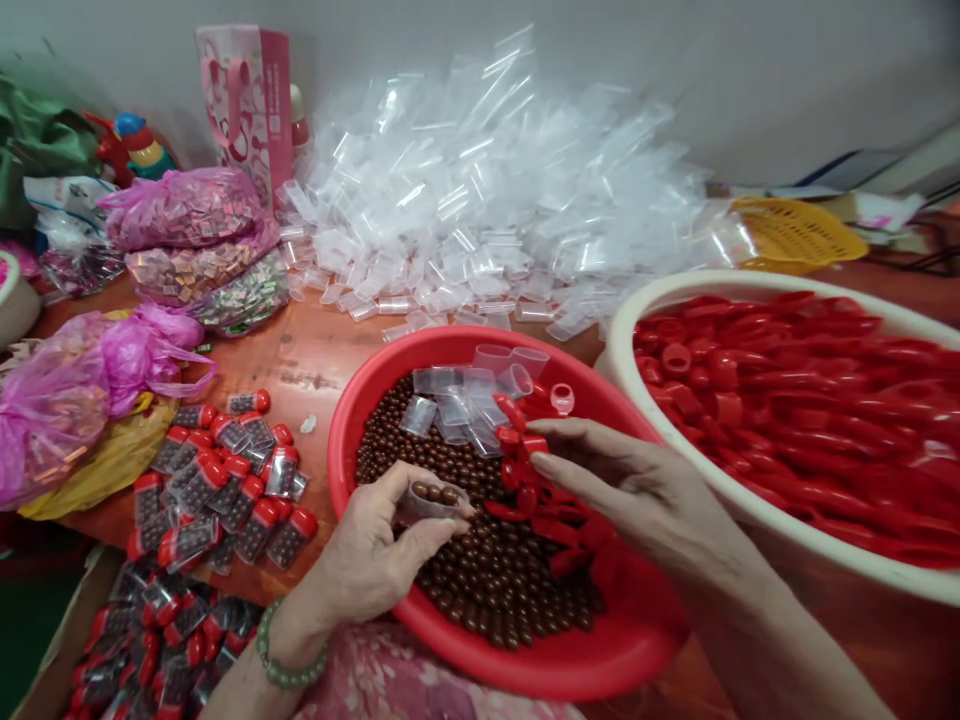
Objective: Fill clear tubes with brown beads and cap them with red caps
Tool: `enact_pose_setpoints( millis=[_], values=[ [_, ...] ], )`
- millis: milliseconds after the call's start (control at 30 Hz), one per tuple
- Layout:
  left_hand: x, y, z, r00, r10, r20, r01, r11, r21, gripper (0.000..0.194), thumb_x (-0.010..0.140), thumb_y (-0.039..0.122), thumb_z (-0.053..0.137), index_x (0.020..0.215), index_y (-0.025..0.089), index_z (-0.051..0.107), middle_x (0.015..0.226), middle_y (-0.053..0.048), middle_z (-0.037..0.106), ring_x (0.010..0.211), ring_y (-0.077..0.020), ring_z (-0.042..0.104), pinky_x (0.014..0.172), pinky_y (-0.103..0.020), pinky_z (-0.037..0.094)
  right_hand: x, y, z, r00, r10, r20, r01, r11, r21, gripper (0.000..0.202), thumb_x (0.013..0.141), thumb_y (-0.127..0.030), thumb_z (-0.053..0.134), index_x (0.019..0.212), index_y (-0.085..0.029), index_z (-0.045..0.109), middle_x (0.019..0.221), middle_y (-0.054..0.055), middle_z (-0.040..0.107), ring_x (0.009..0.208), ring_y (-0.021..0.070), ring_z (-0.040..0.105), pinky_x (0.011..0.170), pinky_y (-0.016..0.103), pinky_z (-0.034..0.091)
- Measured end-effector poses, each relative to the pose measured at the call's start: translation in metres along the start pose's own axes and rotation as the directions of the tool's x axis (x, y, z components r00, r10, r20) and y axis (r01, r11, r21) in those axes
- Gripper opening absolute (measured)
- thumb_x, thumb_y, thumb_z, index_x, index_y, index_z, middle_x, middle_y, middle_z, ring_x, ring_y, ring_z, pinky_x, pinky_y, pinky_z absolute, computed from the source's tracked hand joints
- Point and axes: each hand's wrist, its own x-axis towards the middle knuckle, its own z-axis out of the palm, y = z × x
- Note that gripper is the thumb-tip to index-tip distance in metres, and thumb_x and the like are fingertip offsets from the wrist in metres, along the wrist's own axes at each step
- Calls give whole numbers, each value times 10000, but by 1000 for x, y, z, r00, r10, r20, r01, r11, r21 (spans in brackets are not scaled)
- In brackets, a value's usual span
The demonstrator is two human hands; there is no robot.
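Note:
My left hand (386, 545), a green bead bracelet at its wrist, pinches a clear plastic container (431, 505) with brown balls inside. The container is tilted, its open end facing right, above the red basin (420, 345). Over the basin's right side, my right hand (630, 475) has thumb and fingertips closed on a red cap (533, 445). Below and around it lie more loose red caps (559, 525). Brown balls (510, 590) cover much of the basin's bottom, and several empty clear containers (465, 395) rest on them towards the back.
A large white tub (630, 330) of red caps stands at right. Clear containers (480, 200) are heaped along the wall. Filled, red-capped containers (225, 480) lie at left, with more in a box (67, 640) below. Pink bags (187, 210) and a yellow basket (799, 232) stand farther back.

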Motion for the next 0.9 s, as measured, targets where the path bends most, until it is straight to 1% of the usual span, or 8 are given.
enact_pose_setpoints(
  millis=[100, 233, 300, 367, 467, 667, 733, 900],
  values=[
    [2, -1, 3, 997, -34, -70, 31, 999, -40, 171, 841, 291, 652, 927, 162, 580, 986, -83, 701, 890, -170, 666, 853, -313, 508, -3, -7, 6, 993, 108, -35, -96, 961, 260, 334, 770, -491, 705, 988, -247, 641, 829, 16, 681, 725, 163, 636, 677, 280, 551],
    [6, -3, 7, 991, -71, -117, 54, 988, -142, 222, 832, 317, 659, 950, 161, 554, 1046, -101, 683, 941, -188, 666, 886, -341, 506, -6, -14, 21, 996, 78, 33, -85, 934, 347, 325, 730, -492, 750, 885, -231, 631, 737, -3, 628, 645, 131, 597, 596, 232, 531],
    [7, -3, 9, 991, -54, -124, 34, 987, -155, 227, 840, 309, 644, 984, 154, 561, 1093, -113, 671, 1003, -198, 651, 924, -351, 492, -8, -18, 26, 994, 69, 89, -98, 915, 392, 323, 736, -476, 753, 914, -238, 626, 772, 7, 642, 684, 139, 624, 622, 236, 549],
    [7, -3, 11, 992, -49, -113, 32, 988, -154, 220, 834, 299, 640, 982, 153, 566, 1069, -109, 673, 988, -197, 645, 912, -351, 490, -10, -20, 29, 990, 58, 127, -109, 894, 435, 372, 750, -453, 751, 1043, -265, 619, 821, 17, 659, 740, 153, 652, 663, 248, 568],
    [5, -6, 17, 990, -79, -118, 64, 990, -128, 185, 811, 284, 646, 922, 159, 565, 944, -70, 668, 850, -168, 629, 810, -321, 495, -13, -20, 30, 993, 31, 110, -76, 900, 429, 433, 784, -435, 724, 1177, -294, 610, 921, 36, 675, 800, 162, 670, 693, 254, 579],
    [7, -14, 30, 967, -72, -245, 80, 996, 24, 241, 699, 243, 757, 817, 176, 558, 721, 34, 585, 674, -104, 526, 678, -238, 430, -15, -16, 34, 995, -44, 91, 9, 936, 353, 409, 852, -397, 663, 1245, -296, 620, 952, 38, 702, 806, 156, 681, 708, 248, 584],
    [9, -15, 31, 958, -59, -282, 80, 995, 66, 222, 696, 211, 750, 807, 181, 560, 686, 49, 572, 639, -96, 514, 646, -225, 419, -15, -16, 35, 991, -49, 125, 0, 930, 368, 393, 860, -378, 657, 1241, -286, 625, 949, 35, 722, 804, 157, 693, 726, 257, 592],
    [9, -15, 30, 948, -15, -319, 57, 991, 121, 157, 731, 180, 690, 792, 184, 545, 692, 48, 585, 624, -93, 536, 621, -215, 424, -17, -19, 36, 984, 21, 175, -89, 916, 391, 352, 845, -419, 667, 1153, -250, 651, 954, 34, 738, 620, 128, 693, 631, 255, 613]
  ],
)
